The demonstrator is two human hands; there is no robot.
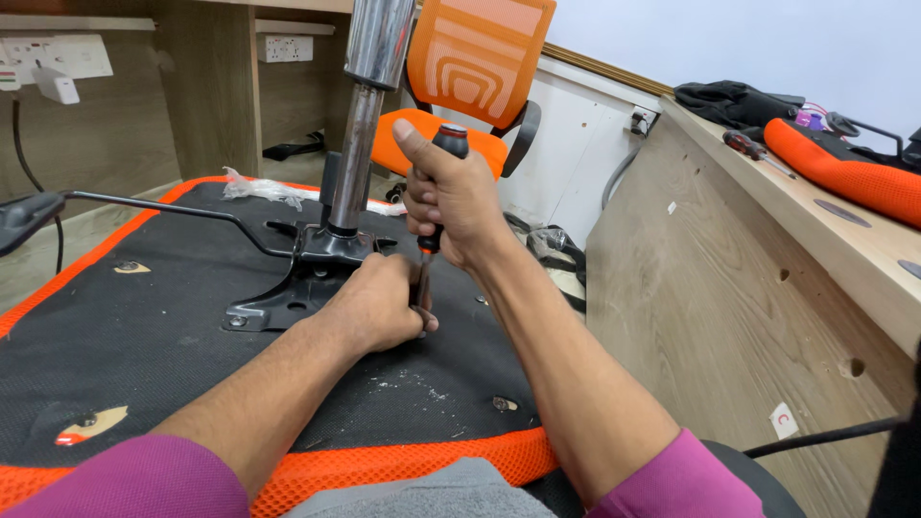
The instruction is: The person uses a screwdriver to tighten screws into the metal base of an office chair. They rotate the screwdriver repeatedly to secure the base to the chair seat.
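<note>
An upturned chair seat (144, 374), black underneath with orange edging, lies across the person's lap. A metal bracket (297, 288) with a chrome column (360, 144) sits on it. The left hand (374, 307) rests knuckles-up beside the bracket, fingers curled around the shaft of a screwdriver (436, 192). The right hand (446, 197) clenches its handle from above, thumb raised, holding it upright.
</note>
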